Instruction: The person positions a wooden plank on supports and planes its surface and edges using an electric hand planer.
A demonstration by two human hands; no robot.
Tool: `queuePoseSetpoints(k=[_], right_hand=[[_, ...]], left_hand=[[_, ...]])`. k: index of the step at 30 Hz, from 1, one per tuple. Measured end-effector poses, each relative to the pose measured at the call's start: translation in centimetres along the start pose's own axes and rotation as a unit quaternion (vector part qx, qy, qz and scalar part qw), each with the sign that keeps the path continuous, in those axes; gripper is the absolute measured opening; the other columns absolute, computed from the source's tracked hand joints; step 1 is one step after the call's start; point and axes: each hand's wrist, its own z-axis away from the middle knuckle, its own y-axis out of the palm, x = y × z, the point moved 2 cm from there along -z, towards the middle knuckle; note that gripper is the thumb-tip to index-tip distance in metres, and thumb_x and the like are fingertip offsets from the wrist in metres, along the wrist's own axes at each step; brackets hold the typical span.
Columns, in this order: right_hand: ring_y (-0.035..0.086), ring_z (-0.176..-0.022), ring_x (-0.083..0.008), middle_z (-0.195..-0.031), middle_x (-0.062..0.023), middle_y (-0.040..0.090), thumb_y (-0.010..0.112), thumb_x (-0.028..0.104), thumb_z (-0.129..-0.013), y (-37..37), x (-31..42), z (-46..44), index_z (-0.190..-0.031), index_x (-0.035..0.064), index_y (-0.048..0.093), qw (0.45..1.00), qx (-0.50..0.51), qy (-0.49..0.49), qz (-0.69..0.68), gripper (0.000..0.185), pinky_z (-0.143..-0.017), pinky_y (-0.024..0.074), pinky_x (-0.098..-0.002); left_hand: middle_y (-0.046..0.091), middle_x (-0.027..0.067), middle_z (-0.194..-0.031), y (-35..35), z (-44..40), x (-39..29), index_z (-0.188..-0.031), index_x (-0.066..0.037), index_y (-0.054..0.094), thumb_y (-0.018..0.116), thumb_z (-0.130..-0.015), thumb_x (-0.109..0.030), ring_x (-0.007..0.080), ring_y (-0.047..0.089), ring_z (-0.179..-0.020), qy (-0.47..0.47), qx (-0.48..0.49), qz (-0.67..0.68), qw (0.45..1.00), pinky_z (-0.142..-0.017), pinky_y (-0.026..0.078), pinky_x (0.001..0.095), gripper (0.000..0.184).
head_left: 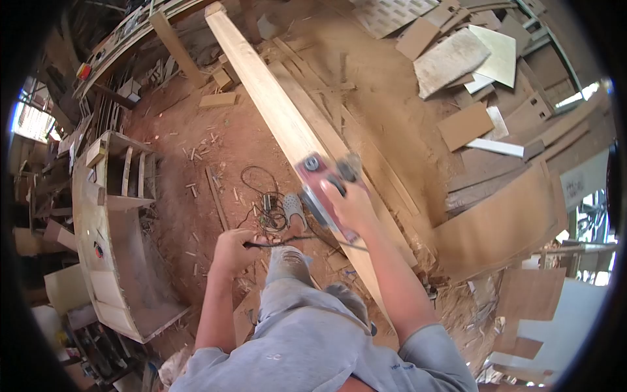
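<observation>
Right hand [351, 208] is wrapped around the handle of a red power tool [315, 171], thumb side toward the black grip. Tool sits on a long pale board [258, 88], on its nearer half, right of scene centre. Tool blurred at its far right edge, so can't read the detail there.

Board runs at a slant: far end left of centre, near end to the right of the person's legs, partly hidden by the right arm. A second, browner plank [395, 238] lies along its right side.

Left hand [235, 248] is left of the tool, well apart from it, fingers curled closed on a black cable [273, 245]. Cable stretches right from that hand, across in front of the body toward the right forearm. More cord lies in a loose coil [269, 222] on the reddish dirt floor [176, 147], just beside a grey shoe [294, 209].

Left side: open wooden cabinet frame [108, 297] on the floor, small offcuts scattered between it and the board. A short wood block [217, 100] lies farther off. Far right: piled sheets, incl. a pale stained panel [450, 62] and a white strip [495, 147]. Nearer right: big brown sheet [499, 228].
</observation>
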Motion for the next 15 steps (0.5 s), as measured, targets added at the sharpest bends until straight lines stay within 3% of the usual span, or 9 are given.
queuePoseSetpoints(k=[2,4,8,9,11,15], right_hand=[[0.078,-0.105,-0.044,-0.106,-0.0307,0.079,0.064,0.06,-0.104,-2.3,-4.1,9.9,-0.126,-0.0012,0.079,1.0,-0.022,0.012,0.016,0.067,-0.094,0.0581,-0.0503],[0.079,-0.101,-0.0387,-0.105,-0.0285,0.08,0.067,0.054,-0.105,-3.8,-10.2,18.7,-0.129,0.0006,0.078,0.998,-0.013,0.058,-0.028,0.06,-0.093,0.0581,-0.0474],[0.065,-0.073,-0.0169,-0.077,-0.0103,0.07,0.072,0.039,-0.105,-6.8,-18.5,33.6,-0.103,-0.0028,0.076,0.985,-0.005,0.151,-0.089,0.042,-0.068,0.0528,-0.0371],[0.062,-0.071,-0.0151,-0.075,-0.0079,0.067,0.072,0.037,-0.105,-7.2,-20.0,36.2,-0.1,-0.0026,0.074,0.985,-0.019,0.146,-0.093,0.04,-0.066,0.0508,-0.036],[0.057,-0.067,-0.0116,-0.07,-0.0031,0.061,0.073,0.034,-0.104,-7.4,-22.2,39.5,-0.093,-0.0021,0.07,0.984,-0.047,0.136,-0.106,0.038,-0.06,0.0469,-0.0339],[0.058,-0.068,-0.0127,-0.07,-0.0057,0.063,0.074,0.033,-0.104,-7.4,-22.1,38.0,-0.094,-0.0028,0.072,0.988,-0.047,0.118,-0.082,0.037,-0.062,0.0482,-0.0357]], left_hand=[[0.067,0.0186,-0.075,3.2,4.5,-2.2,-0.078,0.0,0.07,0.09,-0.088,-0.024,0.0402,0.065,-0.068,0.018,0.026,0.041,0.999,-0.064,0.051,0.045,0.033],[0.066,0.0188,-0.072,6.0,8.2,-4.7,-0.078,0.0,0.072,0.09,-0.087,-0.019,0.037,0.065,-0.065,0.064,0.063,0.036,0.995,-0.062,0.051,0.0439,0.028],[0.065,0.0172,-0.07,10.2,13.6,-7.9,-0.076,-0.002,0.07,0.092,-0.086,-0.027,0.0359,0.065,-0.063,0.11,0.119,0.039,0.986,-0.062,0.051,0.045,0.035],[0.065,0.0168,-0.07,10.7,14.5,-8.5,-0.076,-0.002,0.069,0.092,-0.086,-0.029,0.0361,0.065,-0.063,0.112,0.135,0.036,0.984,-0.062,0.052,0.0452,0.037],[0.066,0.0152,-0.069,11.6,15.8,-8.6,-0.074,-0.003,0.067,0.093,-0.086,-0.032,0.0365,0.066,-0.064,0.108,0.148,0.044,0.982,-0.061,0.052,0.0446,0.041],[0.067,0.0143,-0.069,10.6,16.1,-9.3,-0.075,-0.003,0.069,0.093,-0.086,-0.031,0.0353,0.068,-0.065,0.096,0.147,0.049,0.983,-0.062,0.053,0.0434,0.038]])
